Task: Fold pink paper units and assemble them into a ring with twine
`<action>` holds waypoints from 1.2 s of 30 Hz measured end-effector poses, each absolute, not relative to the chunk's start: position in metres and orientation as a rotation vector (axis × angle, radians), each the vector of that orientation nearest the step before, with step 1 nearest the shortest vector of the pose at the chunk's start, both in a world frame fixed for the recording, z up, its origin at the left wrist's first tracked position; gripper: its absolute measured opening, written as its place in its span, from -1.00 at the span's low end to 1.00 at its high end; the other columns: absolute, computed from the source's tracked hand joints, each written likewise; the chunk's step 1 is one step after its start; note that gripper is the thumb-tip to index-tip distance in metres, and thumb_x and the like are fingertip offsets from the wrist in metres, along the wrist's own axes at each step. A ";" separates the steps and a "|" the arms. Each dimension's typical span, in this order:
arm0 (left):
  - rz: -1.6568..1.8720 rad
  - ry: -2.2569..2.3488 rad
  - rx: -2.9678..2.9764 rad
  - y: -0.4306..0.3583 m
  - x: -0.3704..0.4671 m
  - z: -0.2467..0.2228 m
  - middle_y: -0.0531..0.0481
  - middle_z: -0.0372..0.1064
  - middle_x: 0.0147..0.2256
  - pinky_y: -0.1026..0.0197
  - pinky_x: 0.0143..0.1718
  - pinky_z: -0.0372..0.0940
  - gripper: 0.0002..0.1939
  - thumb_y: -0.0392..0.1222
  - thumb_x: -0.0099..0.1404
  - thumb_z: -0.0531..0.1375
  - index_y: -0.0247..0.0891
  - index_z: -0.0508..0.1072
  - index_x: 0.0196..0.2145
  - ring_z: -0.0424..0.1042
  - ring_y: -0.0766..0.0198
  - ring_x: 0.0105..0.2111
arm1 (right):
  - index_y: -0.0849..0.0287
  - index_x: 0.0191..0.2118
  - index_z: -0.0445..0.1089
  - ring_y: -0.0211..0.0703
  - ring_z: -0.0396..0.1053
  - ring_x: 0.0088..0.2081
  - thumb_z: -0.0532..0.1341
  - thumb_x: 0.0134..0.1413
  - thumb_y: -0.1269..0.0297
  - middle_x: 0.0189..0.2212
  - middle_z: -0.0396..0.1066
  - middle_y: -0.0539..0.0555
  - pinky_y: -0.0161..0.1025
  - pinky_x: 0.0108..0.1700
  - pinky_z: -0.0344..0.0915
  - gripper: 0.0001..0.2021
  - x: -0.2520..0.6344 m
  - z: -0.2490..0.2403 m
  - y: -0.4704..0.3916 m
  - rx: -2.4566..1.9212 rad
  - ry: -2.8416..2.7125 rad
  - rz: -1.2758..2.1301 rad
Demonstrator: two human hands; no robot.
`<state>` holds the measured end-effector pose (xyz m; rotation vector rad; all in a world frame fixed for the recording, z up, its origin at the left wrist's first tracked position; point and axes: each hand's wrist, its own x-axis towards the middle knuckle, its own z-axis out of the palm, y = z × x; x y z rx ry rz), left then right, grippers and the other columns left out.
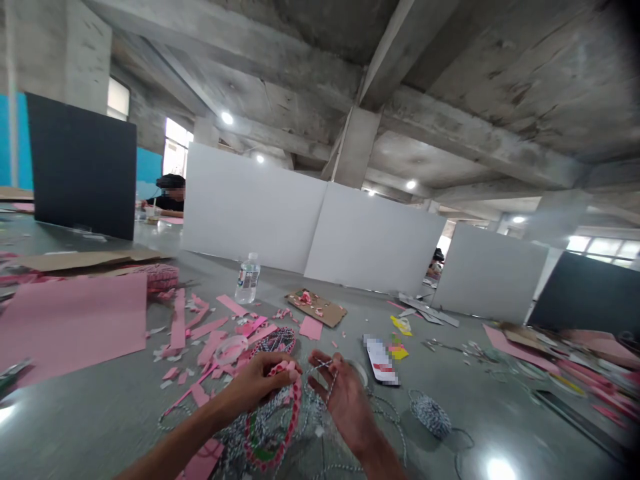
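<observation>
My left hand [267,379] pinches the top of a pink hoop [291,435] with a darker red scalloped pattern along its band; the hoop hangs below the fingers, its inner face partly green. Just to the right, my right hand [347,400] is palm-up with bent fingers, a thin black-and-white cord [326,364] running across and between them. Loose cord [314,408] lies tangled on the table beneath both hands. Behind the left hand sits a round cord-wrapped piece [280,340]. A ball of the same cord [431,415] rests to the right.
Pink paper strips [213,345] and a tape roll [233,348] litter the left, beside a large pink sheet [85,327]. A water bottle [247,280], cardboard piece [327,311] and phone [381,361] stand or lie ahead. White panels [255,207] close the back; a person [171,193] sits beyond.
</observation>
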<state>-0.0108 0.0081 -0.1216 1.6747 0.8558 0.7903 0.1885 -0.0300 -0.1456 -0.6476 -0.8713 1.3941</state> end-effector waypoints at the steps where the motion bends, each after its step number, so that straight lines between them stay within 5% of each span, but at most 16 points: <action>1: 0.778 0.852 1.675 0.008 -0.011 -0.122 0.26 0.00 -0.67 0.34 -0.66 -0.14 -0.50 0.29 0.10 0.29 -0.25 0.44 -0.37 -0.06 0.43 -0.68 | 0.10 -0.51 0.35 -0.03 0.45 -0.11 0.47 -0.13 0.04 -0.28 0.53 0.02 -0.17 -0.13 0.39 -0.66 0.189 -0.144 -0.030 -0.567 -0.776 1.479; 4: 0.795 0.832 1.690 0.009 -0.011 -0.121 0.24 0.03 -0.65 0.34 -0.62 -0.10 -0.52 0.27 0.10 0.29 -0.25 0.45 -0.40 -0.01 0.42 -0.65 | 0.09 -0.64 0.17 -0.16 0.40 -0.46 0.46 -0.14 0.00 -0.70 0.27 -0.12 -0.16 -0.19 0.41 -0.52 0.188 -0.148 -0.026 -0.522 -0.767 1.511; 7: 0.854 0.790 1.721 0.009 -0.011 -0.121 0.16 0.18 -0.55 0.33 -0.48 0.03 -0.55 0.22 0.10 0.32 -0.29 0.49 -0.42 0.13 0.35 -0.51 | 0.09 -0.63 0.09 -0.39 -0.06 -0.70 0.42 -0.12 -0.15 -0.75 -0.02 -0.25 -0.34 -0.52 0.25 -0.43 0.185 -0.159 -0.024 -0.722 -0.962 1.257; 10: 0.866 0.777 1.727 0.010 -0.010 -0.122 0.12 0.26 -0.49 0.31 -0.36 0.07 -0.59 0.16 0.11 0.32 -0.30 0.54 -0.41 0.20 0.29 -0.41 | 0.13 -0.40 0.36 -0.38 -0.06 -0.65 0.46 -0.08 -0.04 -0.69 0.05 -0.23 -0.41 -0.59 -0.04 -0.62 0.182 -0.167 -0.027 -0.861 -1.241 0.996; 13: 0.871 0.779 1.731 0.011 -0.011 -0.124 0.10 0.30 -0.46 0.30 -0.34 0.08 -0.60 0.15 0.12 0.32 -0.30 0.57 -0.37 0.22 0.27 -0.39 | 0.16 -0.34 0.51 -0.34 0.05 -0.57 0.38 0.07 0.03 -0.63 0.21 -0.12 -0.38 -0.54 -0.04 -0.72 0.182 -0.167 -0.030 -0.911 -1.521 0.853; 16: 0.854 0.819 1.718 0.011 -0.012 -0.125 0.11 0.25 -0.49 0.31 -0.40 0.03 -0.59 0.16 0.10 0.32 -0.29 0.57 -0.36 0.17 0.29 -0.43 | 0.17 -0.53 0.45 -0.27 0.21 -0.50 0.37 0.04 -0.03 -0.57 0.32 -0.03 -0.38 -0.51 0.13 -0.63 0.184 -0.163 -0.028 -0.878 -1.340 0.943; 20: 0.869 0.823 1.708 0.010 -0.013 -0.123 0.10 0.27 -0.47 0.32 -0.36 0.05 -0.59 0.17 0.11 0.32 -0.28 0.56 -0.38 0.19 0.28 -0.39 | 0.11 -0.50 0.36 -0.09 0.42 -0.27 0.41 -0.09 -0.04 -0.40 0.45 0.02 -0.19 -0.22 0.42 -0.65 0.191 -0.153 -0.023 -0.678 -0.829 1.233; 22: 0.878 0.827 1.713 0.010 -0.012 -0.122 0.09 0.28 -0.46 0.31 -0.34 0.07 -0.59 0.18 0.12 0.31 -0.28 0.55 -0.38 0.20 0.26 -0.38 | 0.10 -0.54 0.29 -0.21 0.35 -0.46 0.44 -0.12 0.01 -0.58 0.32 -0.10 -0.14 -0.16 0.43 -0.63 0.194 -0.152 -0.021 -0.575 -0.700 1.333; 24: 0.871 0.847 1.722 0.009 -0.012 -0.120 0.09 0.29 -0.46 0.31 -0.34 0.09 -0.57 0.21 0.11 0.30 -0.27 0.54 -0.39 0.21 0.25 -0.38 | 0.09 -0.53 0.28 -0.34 0.07 -0.66 0.43 -0.06 0.00 -0.72 0.07 -0.23 -0.26 -0.35 0.39 -0.62 0.196 -0.155 -0.020 -0.623 -0.801 1.286; 26: 0.869 0.865 1.731 0.008 -0.012 -0.119 0.08 0.29 -0.46 0.31 -0.34 0.11 -0.56 0.23 0.10 0.30 -0.26 0.54 -0.39 0.22 0.24 -0.37 | 0.09 -0.43 0.38 -0.37 -0.06 -0.69 0.43 -0.05 0.01 -0.74 0.03 -0.26 -0.38 -0.55 0.18 -0.69 0.196 -0.160 -0.021 -0.782 -1.053 1.162; 28: 0.873 0.864 1.735 0.007 -0.012 -0.118 0.08 0.30 -0.46 0.31 -0.34 0.13 -0.54 0.25 0.10 0.29 -0.26 0.53 -0.40 0.24 0.23 -0.38 | 0.13 -0.36 0.48 -0.35 0.05 -0.64 0.48 -0.13 0.11 -0.69 0.21 -0.19 -0.40 -0.58 0.04 -0.73 0.194 -0.164 -0.022 -0.915 -1.315 1.037; 31: 0.898 0.874 1.716 0.006 -0.013 -0.117 0.08 0.29 -0.50 0.32 -0.40 0.13 -0.49 0.30 0.08 0.28 -0.27 0.53 -0.41 0.23 0.26 -0.43 | 0.19 -0.51 0.50 -0.30 0.21 -0.52 0.49 -0.15 0.20 -0.60 0.36 -0.08 -0.39 -0.47 0.12 -0.78 0.194 -0.165 -0.023 -0.905 -1.396 1.015; 36: 0.864 0.917 1.636 0.007 -0.012 -0.121 0.21 0.05 -0.63 0.35 -0.59 -0.03 -0.43 0.37 0.08 0.24 -0.27 0.49 -0.38 0.04 0.39 -0.61 | 0.09 -0.46 0.38 -0.14 0.41 -0.27 0.31 0.03 -0.09 -0.38 0.46 -0.02 -0.29 -0.29 0.35 -0.66 0.202 -0.153 -0.019 -0.757 -1.024 1.129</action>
